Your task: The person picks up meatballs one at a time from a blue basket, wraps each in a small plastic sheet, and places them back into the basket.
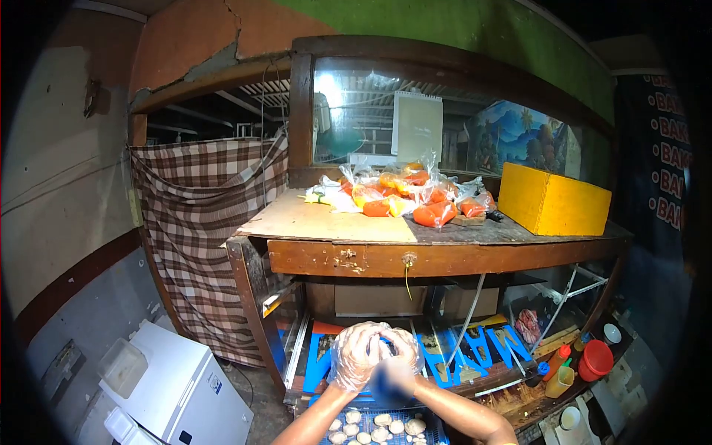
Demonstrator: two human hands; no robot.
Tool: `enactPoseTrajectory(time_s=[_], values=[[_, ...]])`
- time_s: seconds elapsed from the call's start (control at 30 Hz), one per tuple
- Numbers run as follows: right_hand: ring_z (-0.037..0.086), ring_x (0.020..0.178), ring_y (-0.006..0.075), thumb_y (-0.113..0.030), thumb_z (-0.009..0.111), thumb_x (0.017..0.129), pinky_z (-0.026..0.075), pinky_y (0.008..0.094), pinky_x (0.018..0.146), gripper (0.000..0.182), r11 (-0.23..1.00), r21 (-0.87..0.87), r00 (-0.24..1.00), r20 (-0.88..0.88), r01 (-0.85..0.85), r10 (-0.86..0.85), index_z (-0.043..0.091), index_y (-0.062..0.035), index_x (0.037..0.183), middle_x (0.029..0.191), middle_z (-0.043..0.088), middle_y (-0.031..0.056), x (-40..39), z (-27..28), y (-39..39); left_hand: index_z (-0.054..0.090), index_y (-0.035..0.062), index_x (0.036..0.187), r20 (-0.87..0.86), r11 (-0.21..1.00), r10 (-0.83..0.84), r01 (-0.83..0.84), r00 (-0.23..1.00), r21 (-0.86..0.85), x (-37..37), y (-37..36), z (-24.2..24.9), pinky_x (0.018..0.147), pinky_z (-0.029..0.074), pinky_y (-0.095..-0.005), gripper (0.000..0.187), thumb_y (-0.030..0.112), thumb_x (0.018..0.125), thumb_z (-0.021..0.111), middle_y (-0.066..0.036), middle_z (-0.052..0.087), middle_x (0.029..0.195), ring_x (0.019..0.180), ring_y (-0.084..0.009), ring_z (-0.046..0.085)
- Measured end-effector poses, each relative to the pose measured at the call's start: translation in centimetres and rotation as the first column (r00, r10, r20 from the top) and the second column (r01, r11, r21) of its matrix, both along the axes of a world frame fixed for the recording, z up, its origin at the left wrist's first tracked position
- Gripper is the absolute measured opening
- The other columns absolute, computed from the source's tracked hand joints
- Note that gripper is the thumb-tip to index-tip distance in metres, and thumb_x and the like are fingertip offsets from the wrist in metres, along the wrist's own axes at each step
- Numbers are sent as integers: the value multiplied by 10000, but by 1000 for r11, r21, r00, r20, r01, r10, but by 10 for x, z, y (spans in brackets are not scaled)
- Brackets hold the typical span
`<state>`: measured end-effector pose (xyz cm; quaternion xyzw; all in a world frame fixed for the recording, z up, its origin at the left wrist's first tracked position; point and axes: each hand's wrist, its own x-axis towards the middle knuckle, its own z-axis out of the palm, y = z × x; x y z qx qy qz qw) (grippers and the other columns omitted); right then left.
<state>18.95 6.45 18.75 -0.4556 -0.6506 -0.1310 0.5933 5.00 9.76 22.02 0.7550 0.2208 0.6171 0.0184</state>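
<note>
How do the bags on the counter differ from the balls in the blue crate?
The bags are clear plastic with mostly orange-red contents; the balls are pale and look unwrapped.
The bags lie heaped together on the counter, while the balls are spread out in the crate, lower down.
The bags have loose, crumpled tops; the balls are compact and roundish.
Both come in numbers and vary in size.

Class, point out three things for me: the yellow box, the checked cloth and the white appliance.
Yellow box (575, 208): head view, broad side.
Checked cloth (200, 245): head view, middle of its folds.
White appliance (211, 406): head view, labelled panel.
</note>
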Motion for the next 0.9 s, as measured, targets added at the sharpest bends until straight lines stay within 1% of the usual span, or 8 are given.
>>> enactPoseTrajectory(time_s=[0.27,0.33,0.43,0.53,0.57,0.67,0.77,0.9], values=[[716,947,363,-79,785,812,541,460,867,284,998,-7,998,-31,-59,59,754,-45,1093,1028,761,166,-16,-18,-38,709,75,1077,-57,998,18,-22,998,-66,-20,-48,-14,948,514,-470,147,87,936,667,-122,733,1099,1046,-334,693],[719,943,361,-83,794,806,542,453,872,276,996,-62,997,-45,-66,63,760,-45,1077,1016,766,161,-22,-19,-51,705,71,1079,-83,997,27,-33,996,-71,-26,-56,-22,945,513,-469,149,86,936,666,-121,733,1097,1046,-327,694],[725,950,348,-88,802,810,545,448,879,252,992,-101,995,-68,-75,69,766,-49,1057,1036,775,155,-27,-34,-63,707,59,1076,-127,994,35,-47,991,-97,-32,-70,-32,924,521,-471,199,112,884,709,-124,736,1088,1027,-337,698],[731,965,337,-88,801,818,546,448,886,224,987,-150,996,-68,-66,56,769,-56,1038,1066,781,154,-28,-59,-72,711,52,1072,-148,989,16,-37,989,-143,-39,-83,-47,909,529,-470,221,124,863,724,-127,738,1084,1020,-342,701],[731,966,338,-88,802,818,546,449,890,219,984,-153,992,-93,-94,81,769,-57,1033,1065,781,153,-27,-72,-73,722,60,1029,-124,985,28,-48,992,-165,-38,-87,-54,878,543,-469,131,79,900,706,-153,752,1046,978,-355,715],[730,967,333,-97,808,819,541,450,902,209,972,-186,983,-141,-140,115,769,-61,1021,1047,781,145,-29,-94,-80,721,56,1030,-126,976,42,-67,991,-205,-39,-95,-78,878,538,-469,133,84,900,713,-153,751,1042,979,-355,714],[727,969,327,-110,812,827,540,446,902,204,961,-247,987,-130,-128,98,771,-67,1021,1039,781,136,-31,-118,-87,720,51,1031,-148,970,37,-71,988,-232,-44,-99,-105,875,534,-469,135,83,900,717,-154,750,1038,964,-359,709],[720,967,327,-119,804,840,538,439,894,201,944,-299,988,-111,-139,110,771,-78,1034,1026,776,128,-31,-137,-97,722,47,1027,-202,954,20,-78,979,-288,-50,-107,-122,866,534,-472,128,74,903,713,-152,746,1016,952,-360,704]])
